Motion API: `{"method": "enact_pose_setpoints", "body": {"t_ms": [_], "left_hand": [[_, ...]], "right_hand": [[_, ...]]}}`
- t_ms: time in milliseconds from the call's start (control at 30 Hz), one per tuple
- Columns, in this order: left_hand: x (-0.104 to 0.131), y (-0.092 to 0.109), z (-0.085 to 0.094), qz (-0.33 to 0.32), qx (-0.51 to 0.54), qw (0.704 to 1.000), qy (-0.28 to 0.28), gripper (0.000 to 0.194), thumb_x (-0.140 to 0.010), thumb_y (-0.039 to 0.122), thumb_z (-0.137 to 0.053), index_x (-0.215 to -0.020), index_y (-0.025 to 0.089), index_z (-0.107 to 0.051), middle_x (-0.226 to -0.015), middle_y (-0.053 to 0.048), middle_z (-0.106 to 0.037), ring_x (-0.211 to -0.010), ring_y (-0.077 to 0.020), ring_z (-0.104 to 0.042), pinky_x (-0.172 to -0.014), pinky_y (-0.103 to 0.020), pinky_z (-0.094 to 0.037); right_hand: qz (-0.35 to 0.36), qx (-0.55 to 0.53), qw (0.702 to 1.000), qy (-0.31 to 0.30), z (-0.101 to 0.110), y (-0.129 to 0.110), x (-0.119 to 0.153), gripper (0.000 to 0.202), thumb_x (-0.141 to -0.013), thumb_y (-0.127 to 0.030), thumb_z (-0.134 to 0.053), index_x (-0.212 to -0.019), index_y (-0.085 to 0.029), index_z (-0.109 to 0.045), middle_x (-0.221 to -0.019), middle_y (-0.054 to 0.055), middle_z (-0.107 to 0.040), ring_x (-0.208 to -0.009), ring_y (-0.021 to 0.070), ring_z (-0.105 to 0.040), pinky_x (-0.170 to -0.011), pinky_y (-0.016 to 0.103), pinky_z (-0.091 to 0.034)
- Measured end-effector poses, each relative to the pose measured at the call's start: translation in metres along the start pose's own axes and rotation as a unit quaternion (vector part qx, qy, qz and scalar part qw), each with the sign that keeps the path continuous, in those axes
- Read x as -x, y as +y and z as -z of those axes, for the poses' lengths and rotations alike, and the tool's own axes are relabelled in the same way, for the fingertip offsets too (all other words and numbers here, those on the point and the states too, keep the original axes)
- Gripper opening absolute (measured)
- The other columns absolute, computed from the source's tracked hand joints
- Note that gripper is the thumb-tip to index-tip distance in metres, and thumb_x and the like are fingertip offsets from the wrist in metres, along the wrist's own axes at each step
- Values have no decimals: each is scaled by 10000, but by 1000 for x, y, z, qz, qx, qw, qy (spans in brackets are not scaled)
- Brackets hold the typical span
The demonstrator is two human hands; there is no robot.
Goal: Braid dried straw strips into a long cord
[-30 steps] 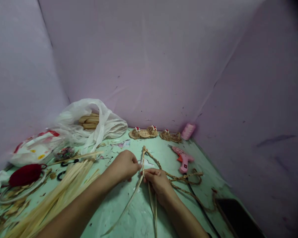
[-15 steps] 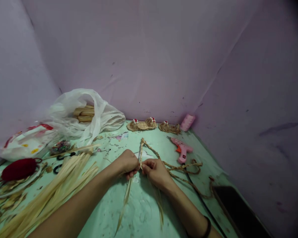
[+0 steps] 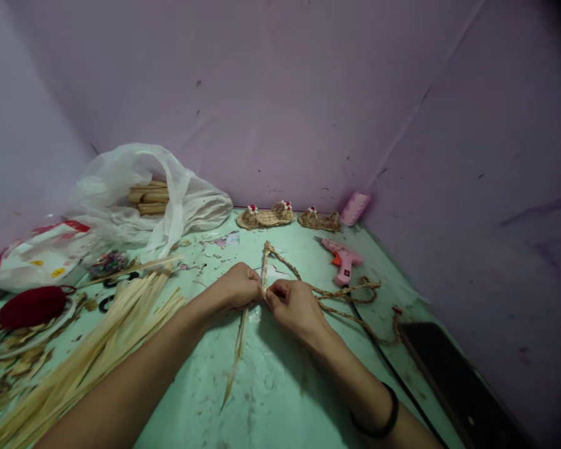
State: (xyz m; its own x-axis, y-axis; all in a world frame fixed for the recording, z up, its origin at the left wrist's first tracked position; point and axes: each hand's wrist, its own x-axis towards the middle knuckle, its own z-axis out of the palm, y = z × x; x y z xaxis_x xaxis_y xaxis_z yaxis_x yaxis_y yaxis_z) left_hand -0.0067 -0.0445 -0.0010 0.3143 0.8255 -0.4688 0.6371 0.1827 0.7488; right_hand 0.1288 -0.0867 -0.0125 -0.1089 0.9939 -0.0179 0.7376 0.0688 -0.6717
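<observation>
Two hands meet mid-table, both on one straw braid; left hand curled nearly into a fist, a loose strand hanging below it and apparently gripped, right hand pinching the braid's near end between thumb and forefinger, other fingers bent in. Braid runs away from the hands, bends sharply, comes back right and trails in loops; can't tell if the bend lies flat or is lifted. Should be very light, bendy, a bit springy, dry and not slippery; thin loose strands likely to split or fray if yanked, so best held by fingertips close to where the weave ends. Right side: braid loops cross the black cord of a pink glue gun, a snag risk; dark phone near the right forearm. Left side: straw bundle close beside the left forearm, dark red pouch past it. Back of the table: plastic bag, small woven slippers, pink spool, well apart from the hands
</observation>
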Motion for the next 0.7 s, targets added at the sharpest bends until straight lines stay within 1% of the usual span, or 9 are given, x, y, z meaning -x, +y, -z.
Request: {"method": "enact_pose_setpoints", "body": {"t_ms": [100, 233, 300, 400, 467, 533, 567, 633, 700], "left_hand": [[-2, -1, -3, -2, -3, 999, 37, 39, -506, 148, -499, -472, 134, -487, -327, 47, -358, -301, -50, -269, -328, -195, -184], [3, 6, -4, 21, 22, 999, 37, 45, -492, 144, -484, -486, 118, -520, -319, 41, -352, -296, -62, -275, -324, -208, -191], [8, 11, -3, 35, 39, 998, 33, 55, -493, 150, -470, -462, 122, -505, -298, 37, -338, -282, -70, -280, -314, -211, -190], [13, 15, 0, 38, 51, 998, 12, 111, -520, 179, -454, -416, 141, -465, -270, 33, -313, -260, -71, -263, -299, -209, -180], [13, 13, 3, 26, 59, 998, -11, 124, -538, 197, -457, -432, 139, -484, -272, 37, -319, -259, -66, -256, -297, -203, -173], [11, 9, 4, 11, 73, 997, -22, 101, -535, 184, -472, -466, 128, -518, -279, 48, -318, -264, -56, -246, -301, -194, -159], [9, 6, 5, 2, 84, 996, -25, 84, -527, 170, -479, -476, 122, -527, -282, 53, -316, -267, -49, -239, -303, -190, -151], [6, 3, 6, -6, 112, 993, -34, 56, -506, 145, -489, -489, 117, -534, -285, 61, -315, -266, -41, -226, -301, -186, -134], [5, 1, 8, -6, 135, 990, -49, 35, -497, 151, -510, -494, 121, -528, -292, 60, -334, -258, -40, -221, -291, -186, -122]], "right_hand": [[-21, 35, 999, 9, 7, -8, 4, 198, -697, -247, -492, -627, -147, -647, -508, 20, -569, -466, 91, -412, -450, 213, -231], [-78, 46, 996, 2, 11, -16, 7, 189, -668, -276, -526, -603, -146, -646, -521, 44, -599, -469, 106, -456, -439, 214, -233], [-59, 72, 996, 5, 9, -21, 11, 196, -685, -255, -500, -630, -141, -650, -549, 61, -617, -476, 114, -474, -445, 220, -235], [4, 130, 991, 23, 0, -29, 21, 207, -704, -195, -460, -690, -128, -655, -630, 98, -647, -516, 130, -512, -478, 235, -251], [34, 158, 987, 22, -6, -34, 27, 206, -700, -159, -455, -741, -120, -653, -694, 115, -658, -549, 141, -534, -496, 244, -260], [50, 170, 984, 4, -8, -36, 30, 204, -690, -142, -465, -773, -118, -650, -735, 117, -660, -570, 146, -542, -504, 247, -265], [52, 168, 984, -11, -7, -37, 30, 190, -689, -152, -475, -756, -120, -650, -725, 111, -658, -567, 145, -539, -502, 247, -265], [45, 142, 988, -45, 0, -34, 26, 181, -702, -233, -499, -669, -132, -646, -637, 86, -640, -536, 140, -518, -483, 244, -257], [17, 73, 996, -40, 10, -27, 18, 267, -725, -335, -487, -596, -144, -623, -550, 57, -601, -509, 133, -493, -465, 236, -257]]}}
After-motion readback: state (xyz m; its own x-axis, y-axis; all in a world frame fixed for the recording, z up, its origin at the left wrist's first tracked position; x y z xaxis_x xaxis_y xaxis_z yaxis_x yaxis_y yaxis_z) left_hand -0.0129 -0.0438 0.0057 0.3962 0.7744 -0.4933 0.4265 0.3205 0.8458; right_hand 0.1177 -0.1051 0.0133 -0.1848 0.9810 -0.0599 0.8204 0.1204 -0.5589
